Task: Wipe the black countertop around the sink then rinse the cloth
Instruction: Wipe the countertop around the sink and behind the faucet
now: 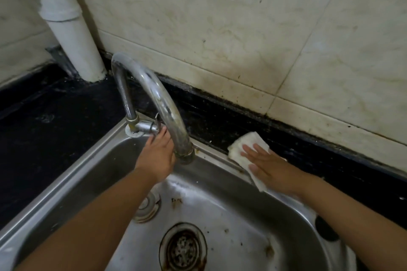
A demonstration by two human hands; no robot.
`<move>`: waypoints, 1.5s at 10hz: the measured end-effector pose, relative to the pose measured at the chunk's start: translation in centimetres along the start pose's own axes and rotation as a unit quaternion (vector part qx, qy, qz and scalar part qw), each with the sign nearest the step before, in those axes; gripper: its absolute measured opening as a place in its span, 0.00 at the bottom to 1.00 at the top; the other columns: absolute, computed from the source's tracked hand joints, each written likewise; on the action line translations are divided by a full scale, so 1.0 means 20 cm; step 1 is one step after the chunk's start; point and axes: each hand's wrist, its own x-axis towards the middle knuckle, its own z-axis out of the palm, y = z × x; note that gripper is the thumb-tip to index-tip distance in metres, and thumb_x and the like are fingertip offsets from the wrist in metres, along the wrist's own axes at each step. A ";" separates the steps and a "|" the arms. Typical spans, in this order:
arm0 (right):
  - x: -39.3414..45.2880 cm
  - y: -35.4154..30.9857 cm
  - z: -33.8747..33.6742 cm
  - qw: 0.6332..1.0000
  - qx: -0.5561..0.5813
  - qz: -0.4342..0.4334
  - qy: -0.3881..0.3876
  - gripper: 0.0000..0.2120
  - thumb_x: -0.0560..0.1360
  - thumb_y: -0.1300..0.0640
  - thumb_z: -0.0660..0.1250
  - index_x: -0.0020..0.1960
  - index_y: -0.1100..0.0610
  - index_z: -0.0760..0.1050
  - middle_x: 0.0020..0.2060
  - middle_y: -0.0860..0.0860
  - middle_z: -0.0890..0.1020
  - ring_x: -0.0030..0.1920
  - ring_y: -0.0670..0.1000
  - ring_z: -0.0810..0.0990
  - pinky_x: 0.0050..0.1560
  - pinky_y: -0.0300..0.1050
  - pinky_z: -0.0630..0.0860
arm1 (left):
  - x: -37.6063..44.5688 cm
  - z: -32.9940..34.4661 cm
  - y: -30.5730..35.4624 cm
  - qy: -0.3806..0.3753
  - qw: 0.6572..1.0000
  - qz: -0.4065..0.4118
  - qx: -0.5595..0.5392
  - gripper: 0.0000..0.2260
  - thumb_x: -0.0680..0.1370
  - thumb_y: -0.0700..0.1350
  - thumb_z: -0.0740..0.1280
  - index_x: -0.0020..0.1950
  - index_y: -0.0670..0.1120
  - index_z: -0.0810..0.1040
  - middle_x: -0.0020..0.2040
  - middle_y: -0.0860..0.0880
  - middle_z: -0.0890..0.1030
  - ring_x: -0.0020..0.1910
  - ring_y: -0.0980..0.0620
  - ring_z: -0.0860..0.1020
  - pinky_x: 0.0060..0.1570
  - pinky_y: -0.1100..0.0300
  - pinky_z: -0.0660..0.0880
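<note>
Head view: white crumpled cloth (pixel 244 152) flattened under right hand (pixel 267 165).

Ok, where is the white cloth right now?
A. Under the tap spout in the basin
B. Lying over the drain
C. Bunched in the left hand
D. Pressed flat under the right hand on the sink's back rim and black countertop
D: the right hand lies flat on the white cloth, which spans the sink rim and black countertop.
</note>
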 end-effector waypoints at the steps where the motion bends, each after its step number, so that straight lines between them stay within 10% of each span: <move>1: 0.27 -0.18 -0.06 1.000 0.007 -0.014 0.009 0.23 0.82 0.51 0.42 0.76 0.49 0.43 0.76 0.46 0.42 0.75 0.48 0.40 0.72 0.44 0.38 | 0.01 0.00 -0.01 -0.030 0.999 0.014 0.030 0.25 0.82 0.45 0.49 0.75 0.43 0.40 0.76 0.46 0.40 0.75 0.49 0.39 0.71 0.58 0.37; 7: 0.41 -0.29 -0.13 1.000 -0.019 -0.017 0.006 0.23 0.82 0.51 0.43 0.76 0.49 0.43 0.76 0.47 0.42 0.75 0.50 0.39 0.73 0.45 0.40 | -0.01 -0.02 -0.02 -0.057 0.998 0.017 0.005 0.28 0.82 0.46 0.49 0.74 0.41 0.37 0.76 0.44 0.37 0.75 0.48 0.38 0.71 0.56 0.36; 10: 0.59 -0.37 -0.13 0.997 -0.023 -0.077 0.014 0.22 0.82 0.50 0.42 0.76 0.49 0.45 0.76 0.46 0.44 0.76 0.50 0.41 0.73 0.46 0.40 | 0.11 0.13 -0.06 -0.009 0.999 -0.009 -0.037 0.25 0.78 0.43 0.59 0.72 0.35 0.59 0.74 0.38 0.58 0.73 0.41 0.54 0.72 0.48 0.51; 12: 0.10 -0.06 -0.04 0.998 -0.034 -0.054 -0.007 0.29 0.75 0.40 0.34 0.74 0.45 0.41 0.70 0.38 0.38 0.71 0.40 0.34 0.66 0.33 0.34 | 0.04 0.04 -0.03 -0.016 1.000 0.008 0.004 0.25 0.82 0.46 0.49 0.75 0.43 0.40 0.76 0.45 0.39 0.75 0.49 0.38 0.70 0.58 0.34; 15: 0.53 -0.32 -0.16 0.999 -0.006 -0.035 0.023 0.23 0.82 0.50 0.41 0.76 0.48 0.44 0.76 0.45 0.41 0.75 0.48 0.39 0.72 0.46 0.38 | 0.02 0.04 -0.02 -0.004 1.000 0.003 -0.020 0.27 0.80 0.46 0.55 0.76 0.45 0.48 0.77 0.47 0.49 0.75 0.51 0.45 0.68 0.62 0.35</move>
